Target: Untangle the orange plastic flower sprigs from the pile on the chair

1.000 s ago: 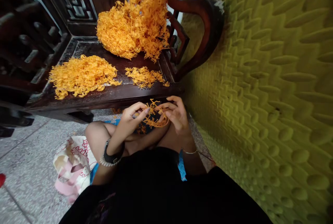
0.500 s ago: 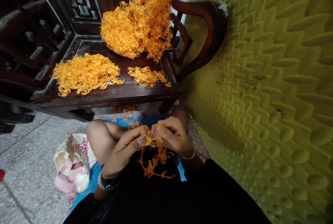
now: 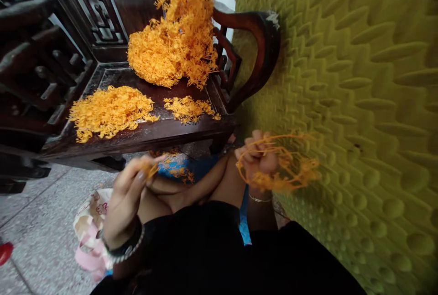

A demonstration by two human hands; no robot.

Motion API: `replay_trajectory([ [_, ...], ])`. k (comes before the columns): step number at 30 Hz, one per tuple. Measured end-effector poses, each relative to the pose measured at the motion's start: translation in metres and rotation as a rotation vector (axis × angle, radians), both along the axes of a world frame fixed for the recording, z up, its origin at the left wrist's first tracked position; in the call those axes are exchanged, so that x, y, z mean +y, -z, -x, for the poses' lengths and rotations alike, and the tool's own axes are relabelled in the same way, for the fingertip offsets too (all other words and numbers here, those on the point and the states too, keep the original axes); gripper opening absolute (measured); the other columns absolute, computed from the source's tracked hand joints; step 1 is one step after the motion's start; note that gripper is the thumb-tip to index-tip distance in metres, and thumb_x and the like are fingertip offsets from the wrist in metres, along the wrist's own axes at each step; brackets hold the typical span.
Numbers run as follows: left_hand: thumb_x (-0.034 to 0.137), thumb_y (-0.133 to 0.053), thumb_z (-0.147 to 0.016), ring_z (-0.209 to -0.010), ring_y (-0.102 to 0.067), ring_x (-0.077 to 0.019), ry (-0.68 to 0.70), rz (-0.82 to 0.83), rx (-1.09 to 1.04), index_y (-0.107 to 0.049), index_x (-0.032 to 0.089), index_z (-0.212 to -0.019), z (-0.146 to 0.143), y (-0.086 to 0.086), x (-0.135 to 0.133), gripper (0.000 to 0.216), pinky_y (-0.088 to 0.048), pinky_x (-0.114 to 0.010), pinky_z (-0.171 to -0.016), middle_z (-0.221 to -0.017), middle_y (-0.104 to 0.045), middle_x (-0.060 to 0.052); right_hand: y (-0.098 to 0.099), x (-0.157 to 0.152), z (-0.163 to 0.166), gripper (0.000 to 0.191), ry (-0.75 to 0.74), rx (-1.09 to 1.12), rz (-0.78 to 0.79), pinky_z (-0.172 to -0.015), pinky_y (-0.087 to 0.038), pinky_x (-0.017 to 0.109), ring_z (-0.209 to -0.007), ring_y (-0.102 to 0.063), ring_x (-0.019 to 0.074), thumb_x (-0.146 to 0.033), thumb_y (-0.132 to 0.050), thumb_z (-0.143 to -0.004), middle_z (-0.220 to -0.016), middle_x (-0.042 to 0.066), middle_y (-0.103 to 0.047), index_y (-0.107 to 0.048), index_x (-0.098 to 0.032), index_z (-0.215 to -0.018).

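left hand [image 3: 123, 197]: raised before your left knee, thumb and forefinger grasping an orange piece [image 3: 149, 170], blurred.
right hand [image 3: 256, 158]: well apart from the left one, fingers curled and grasping an orange loop [image 3: 303, 177].
loop: held past the front right corner of the chair [image 3: 147, 137]; its strands cross your right hand and spread rightward, before the green padded wall [image 3: 349, 103]. blur hides whether it encircles your fingers.
large heap [image 3: 176, 44]: orange strands piled high at the chair's rear right corner, near its curved armrest [image 3: 263, 39].
wide pile [image 3: 111, 112]: more orange strands, lying toward the front left corner, reaching close to the front edge.
small pile [image 3: 188, 109]: near the front right corner, apart from the wide one.
blue sheet [image 3: 205, 166]: under your crossed legs, with loose orange bits [image 3: 181, 174] scattered by the chair's front edge.
bag [image 3: 84, 217]: white, pink-handled, on the floor beside your left knee.
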State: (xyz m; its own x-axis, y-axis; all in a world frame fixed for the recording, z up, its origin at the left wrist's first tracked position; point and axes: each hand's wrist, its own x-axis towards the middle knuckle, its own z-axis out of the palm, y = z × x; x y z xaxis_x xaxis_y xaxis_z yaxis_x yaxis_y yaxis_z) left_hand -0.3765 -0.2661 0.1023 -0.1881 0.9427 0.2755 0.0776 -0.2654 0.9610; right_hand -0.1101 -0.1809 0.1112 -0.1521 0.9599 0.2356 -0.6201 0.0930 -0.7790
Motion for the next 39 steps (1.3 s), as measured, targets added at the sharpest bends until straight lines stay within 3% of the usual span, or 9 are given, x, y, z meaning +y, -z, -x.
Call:
replay_trajectory([
  [3,0.041,-0.053,-0.089,-0.081,-0.059,-0.0200,0.073,0.037,0.394,-0.062,0.024,-0.082,-0.015,0.001,0.060,0.020,-0.047,-0.033,-0.078,-0.083,-0.064,-0.003,0.009,0.001,0.015,0.052,-0.132,-0.112,0.060,-0.036,-0.021,0.022,-0.033,-0.012,0.0053,-0.058,-0.058,-0.084,-0.046,-0.011,-0.020,-0.030,-0.022,-0.059],
  [9,0.045,-0.058,-0.084,-0.063,-0.062,-0.0214,-0.128,0.029,0.782,-0.072,0.018,-0.074,-0.029,0.003,0.160,0.032,-0.043,-0.032,-0.065,-0.071,-0.072,-0.007,0.015,0.006,0.018,0.048,-0.013,-0.090,0.080,-0.039,-0.019,0.022,-0.037,-0.008,0.0060,-0.058,-0.050,-0.089,-0.050,-0.011,-0.019,-0.030,-0.023,-0.064],
  [15,0.045,-0.063,-0.083,-0.068,-0.060,-0.0240,-0.166,0.031,0.973,-0.074,0.018,-0.076,-0.031,-0.007,0.200,0.029,-0.042,-0.035,-0.068,-0.073,-0.072,-0.010,0.012,0.010,0.001,0.047,0.142,-0.070,0.048,-0.040,-0.017,0.023,-0.038,-0.008,0.0060,-0.056,-0.054,-0.088,-0.051,-0.010,-0.020,-0.032,-0.022,-0.064],
  [22,0.040,-0.056,-0.086,-0.087,-0.061,-0.0225,-0.165,0.048,1.040,-0.072,0.008,-0.093,-0.028,0.014,0.219,0.037,-0.043,-0.039,-0.084,-0.083,-0.070,-0.009,0.010,0.009,-0.013,0.047,0.251,-0.047,0.053,-0.041,-0.017,0.023,-0.038,-0.009,0.0054,-0.055,-0.058,-0.086,-0.050,-0.010,-0.021,-0.034,-0.021,-0.063],
  [27,0.046,-0.060,-0.085,-0.106,-0.057,-0.0289,-0.160,-0.015,1.021,-0.069,0.010,-0.103,-0.026,0.014,0.213,0.041,-0.041,-0.044,-0.094,-0.104,-0.069,-0.013,0.005,0.005,-0.017,0.049,0.327,-0.072,0.084,-0.042,-0.020,0.023,-0.038,-0.010,0.0050,-0.057,-0.059,-0.084,-0.049,-0.010,-0.021,-0.034,-0.021,-0.062],
  [30,0.044,-0.061,-0.087,-0.114,-0.054,-0.0267,-0.096,-0.161,0.907,-0.065,0.016,-0.109,-0.037,0.000,0.179,0.036,-0.041,-0.043,-0.099,-0.117,-0.066,-0.011,0.005,0.004,-0.013,0.043,0.343,-0.035,0.086,-0.044,-0.023,0.022,-0.039,-0.014,0.0048,-0.053,-0.060,-0.084,-0.050,-0.010,-0.026,-0.039,-0.021,-0.065],
  [33,0.042,-0.053,-0.093,-0.111,-0.058,-0.0210,0.210,-0.298,0.756,-0.063,0.021,-0.112,-0.061,-0.008,0.122,0.030,-0.042,-0.039,-0.101,-0.116,-0.067,-0.006,0.007,0.003,-0.006,0.034,0.311,0.005,0.117,-0.045,-0.025,0.022,-0.039,-0.018,0.0054,-0.048,-0.059,-0.087,-0.050,-0.010,-0.029,-0.044,-0.022,-0.070],
  [35,0.048,-0.057,-0.089,-0.117,-0.056,-0.0219,0.517,-0.282,0.776,-0.057,0.020,-0.122,-0.079,-0.003,0.088,0.044,-0.041,-0.040,-0.104,-0.124,-0.064,-0.007,0.008,0.002,-0.006,0.030,0.249,0.034,0.171,-0.045,-0.027,0.021,-0.039,-0.016,0.0057,-0.043,-0.055,-0.090,-0.049,-0.011,-0.026,-0.043,-0.022,-0.072],
  [39,0.051,-0.064,-0.083,-0.101,-0.063,-0.0251,0.562,-0.108,0.926,-0.056,0.016,-0.126,-0.097,0.026,0.059,0.056,-0.031,-0.049,-0.110,-0.110,-0.070,-0.011,0.008,-0.003,-0.018,0.024,0.067,0.361,0.280,-0.040,-0.025,0.018,-0.038,-0.015,0.0054,-0.024,-0.049,-0.094,-0.050,-0.012,-0.019,-0.038,-0.022,-0.073],
])
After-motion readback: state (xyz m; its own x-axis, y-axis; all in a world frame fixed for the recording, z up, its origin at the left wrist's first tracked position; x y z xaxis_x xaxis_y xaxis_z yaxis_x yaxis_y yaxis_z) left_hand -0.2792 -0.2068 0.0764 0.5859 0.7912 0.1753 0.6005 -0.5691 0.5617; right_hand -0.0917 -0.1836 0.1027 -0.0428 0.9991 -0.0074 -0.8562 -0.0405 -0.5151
